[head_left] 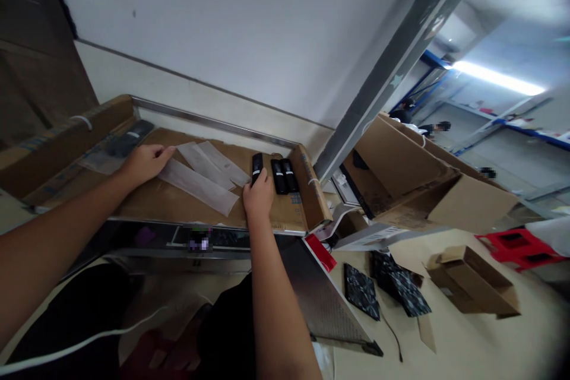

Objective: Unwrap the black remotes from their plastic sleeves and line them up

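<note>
My right hand (259, 195) is closed around the lower end of a black remote control (257, 165) that has a small white label. Two more black remote controls (284, 176) lie side by side just to its right on the cardboard-lined shelf (178, 200). Several flat translucent plastic sleeves (200, 189) are fanned out between my hands. My left hand (145, 164) has thumb and fingers together at the left end of the nearest sleeve. Beyond that hand, at the shelf's left, a dark bundle in clear plastic (129, 139) is partly hidden.
Cardboard strips (312, 187) edge the shelf's sides, and a white wall panel rises behind. On the right stand a large open carton (401, 160) and a grey post (396, 65). A smaller box (476, 282), black patterned pieces (361, 291) and a red stool (519, 246) are on the floor.
</note>
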Tool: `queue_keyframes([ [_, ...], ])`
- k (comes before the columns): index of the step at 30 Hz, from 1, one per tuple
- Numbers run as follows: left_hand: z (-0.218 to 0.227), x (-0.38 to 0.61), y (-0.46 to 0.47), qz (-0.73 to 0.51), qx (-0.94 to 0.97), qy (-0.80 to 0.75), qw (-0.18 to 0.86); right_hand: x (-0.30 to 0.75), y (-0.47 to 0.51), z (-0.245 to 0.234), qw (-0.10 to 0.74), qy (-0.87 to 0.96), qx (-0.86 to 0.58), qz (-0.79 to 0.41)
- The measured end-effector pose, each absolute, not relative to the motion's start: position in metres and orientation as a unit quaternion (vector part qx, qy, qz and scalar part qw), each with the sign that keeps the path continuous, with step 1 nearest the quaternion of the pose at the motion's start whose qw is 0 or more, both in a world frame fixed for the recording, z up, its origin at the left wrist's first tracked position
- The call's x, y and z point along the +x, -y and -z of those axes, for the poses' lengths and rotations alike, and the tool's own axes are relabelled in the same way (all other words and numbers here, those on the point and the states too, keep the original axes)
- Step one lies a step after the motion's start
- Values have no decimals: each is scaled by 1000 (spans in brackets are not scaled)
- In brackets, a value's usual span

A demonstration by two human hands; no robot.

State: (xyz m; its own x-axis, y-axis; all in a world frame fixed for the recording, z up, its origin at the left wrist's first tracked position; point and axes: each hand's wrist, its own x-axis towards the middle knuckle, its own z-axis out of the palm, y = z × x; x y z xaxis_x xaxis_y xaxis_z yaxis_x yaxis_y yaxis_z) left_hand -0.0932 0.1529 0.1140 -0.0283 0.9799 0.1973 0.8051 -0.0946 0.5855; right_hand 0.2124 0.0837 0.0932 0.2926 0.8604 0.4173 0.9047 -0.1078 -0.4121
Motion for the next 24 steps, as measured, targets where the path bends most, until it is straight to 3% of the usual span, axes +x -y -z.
queue_keyframes([
  [6,-114,-94,-153,-302,681,-651,149,212,-89,-90,268,565,-774,99],
  [24,-107,-96,-158,-337,674,-641,145,226,-108,-81,299,523,-788,127],
])
